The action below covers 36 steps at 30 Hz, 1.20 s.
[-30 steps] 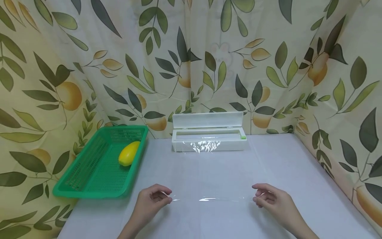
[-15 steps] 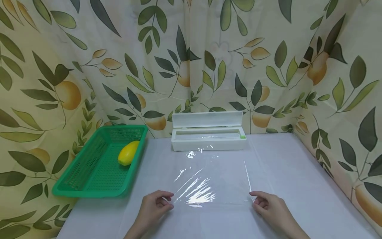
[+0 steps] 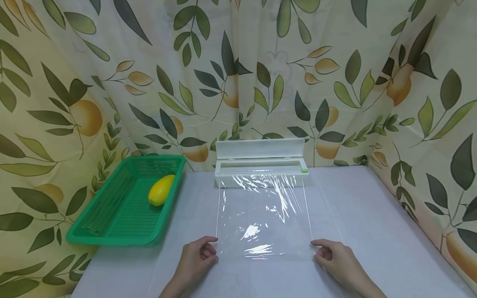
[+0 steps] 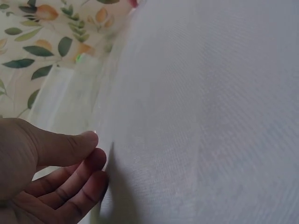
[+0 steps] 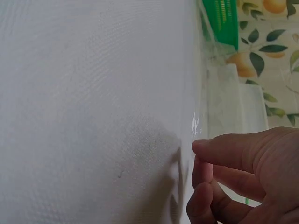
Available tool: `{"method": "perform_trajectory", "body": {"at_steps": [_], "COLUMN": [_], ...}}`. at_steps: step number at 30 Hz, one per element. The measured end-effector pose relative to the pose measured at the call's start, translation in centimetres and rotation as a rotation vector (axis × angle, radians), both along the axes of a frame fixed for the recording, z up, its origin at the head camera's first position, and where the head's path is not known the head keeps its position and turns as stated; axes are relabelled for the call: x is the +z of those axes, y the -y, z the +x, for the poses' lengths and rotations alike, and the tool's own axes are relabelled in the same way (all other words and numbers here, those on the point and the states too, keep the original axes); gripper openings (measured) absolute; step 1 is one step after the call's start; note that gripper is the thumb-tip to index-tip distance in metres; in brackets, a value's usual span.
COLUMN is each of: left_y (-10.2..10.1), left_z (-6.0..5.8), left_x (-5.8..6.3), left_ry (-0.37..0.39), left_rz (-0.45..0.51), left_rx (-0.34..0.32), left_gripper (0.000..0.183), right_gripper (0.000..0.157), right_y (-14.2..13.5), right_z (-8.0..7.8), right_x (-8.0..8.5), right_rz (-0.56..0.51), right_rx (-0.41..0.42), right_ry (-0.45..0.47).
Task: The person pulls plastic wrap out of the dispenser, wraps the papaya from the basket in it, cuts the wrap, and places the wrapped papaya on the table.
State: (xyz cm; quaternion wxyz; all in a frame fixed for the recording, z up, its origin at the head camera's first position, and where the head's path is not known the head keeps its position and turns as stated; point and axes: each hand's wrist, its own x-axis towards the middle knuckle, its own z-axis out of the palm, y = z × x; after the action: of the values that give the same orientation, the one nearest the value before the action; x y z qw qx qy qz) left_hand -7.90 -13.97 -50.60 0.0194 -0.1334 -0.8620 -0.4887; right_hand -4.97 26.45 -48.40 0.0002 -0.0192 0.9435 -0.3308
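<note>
Found left hand [image 3: 197, 258] and right hand [image 3: 336, 257] drawn slightly nearer the person and closer together than one second ago, with glints now spread across the clear film [image 3: 261, 215]. At far left, noted a green perforated basket [image 3: 119, 211], apparently reaching past the left edge of the white-covered table [image 3: 372, 236]; inside, close to its right wall, one yellow fruit [image 3: 161, 190]. Next, observed moderate room between basket and film, then left hand pinching the film near its front left corner, with remaining fingers curled. At centre, located the film itself, drawn over the front wall of an open-lidded white box [image 3: 260, 150] and stretched toward the person, with side edges bright and nearly straight from box to hands. Unable to tell contact between front edge and table. Noted little room behind the box before the leaf-and-fruit curtain [image 3: 275, 60]. At the box's right end, recorded a small green tab [image 3: 304, 170]; any marking too small to read. Then found right hand pinching the front right corner. Beyond, noted broad room out to the table's slanting right edge, alongside the curtain.
</note>
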Motion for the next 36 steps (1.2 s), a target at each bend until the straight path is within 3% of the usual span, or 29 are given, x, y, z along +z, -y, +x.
{"method": "perform_trajectory", "body": {"at_steps": [9, 20, 27, 32, 36], "left_y": [-0.2, -0.2, -0.2, -0.2, -0.1], "left_z": [-0.5, -1.2, -1.5, -1.3, -1.3], "left_x": [-0.6, -0.3, 0.0, -0.1, -0.3], "left_ry": [-0.089, 0.035, 0.068, 0.075, 0.07], "left_rz": [-0.072, -0.216, -0.234, -0.227, -0.218], "left_rx": [-0.001, -0.032, -0.034, -0.019, -0.027], "left_gripper": [0.061, 0.049, 0.046, 0.046, 0.045], "right_gripper": [0.034, 0.035, 0.029, 0.017, 0.017], "right_y": [-0.2, -0.8, -0.9, -0.8, -0.6], "right_z": [-0.2, -0.6, -0.8, -1.1, -1.2], "right_x": [-0.7, -1.2, -0.9, -0.9, -1.0], "right_rz": [0.01, 0.07, 0.06, 0.064, 0.089], "right_rx": [0.009, 0.024, 0.027, -0.016, -0.037], "right_ry": [-0.005, -0.004, 0.003, 0.035, 0.032]}}
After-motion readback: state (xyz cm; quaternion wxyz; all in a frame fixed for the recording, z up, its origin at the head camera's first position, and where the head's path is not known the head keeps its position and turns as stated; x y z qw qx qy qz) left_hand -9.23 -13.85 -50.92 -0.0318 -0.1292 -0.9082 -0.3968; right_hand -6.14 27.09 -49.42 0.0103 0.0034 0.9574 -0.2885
